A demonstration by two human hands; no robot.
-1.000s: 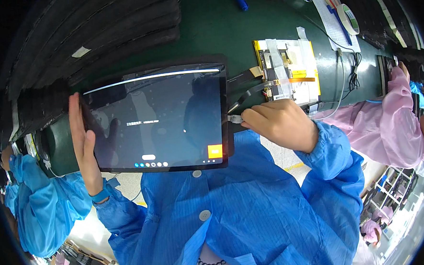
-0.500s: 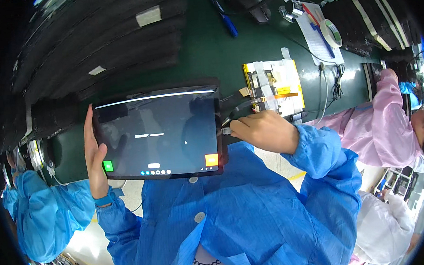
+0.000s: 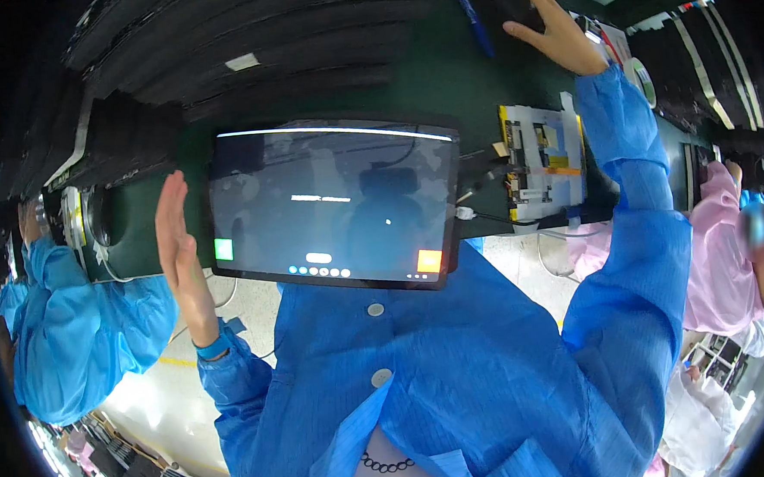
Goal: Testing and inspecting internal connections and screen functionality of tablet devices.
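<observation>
Tablet (image 3: pixel 337 206) sat screen-up between the two arms, at the near edge of the dark green bench (image 3: pixel 456 83), its lower border overlapping the front of the person's blue smock (image 3: pixel 457 355) in this view. What bore its weight could not be made out.

Left hand (image 3: pixel 177 236) stood upright just beside the tablet's left edge: palm turned toward it, fingers straight and together, thumb on the near side, nothing gripped. A narrow gap showed between thumb and tablet.

Right hand (image 3: pixel 562 39) was well apart from the tablet, beyond its upper right corner, thumb and fingers parted around a dark computer mouse (image 3: pixel 508 3); firmness of contact could not be told. Blue pen (image 3: pixel 476 24) lay just left of the mouse.

White plug (image 3: pixel 464 212) met the tablet's right edge. To the right lay a taped electronic assembly (image 3: pixel 544 157) with a yellow edge and an orange strip; any print on it was too small to read. Tape roll (image 3: pixel 640 78) sat near the right sleeve.

Writing: one short pale line mid-screen, blurred. Below it, a white oval over a row of round icons; green square at lower left, orange square at lower right, their markings too small. Pointer right of centre.
</observation>
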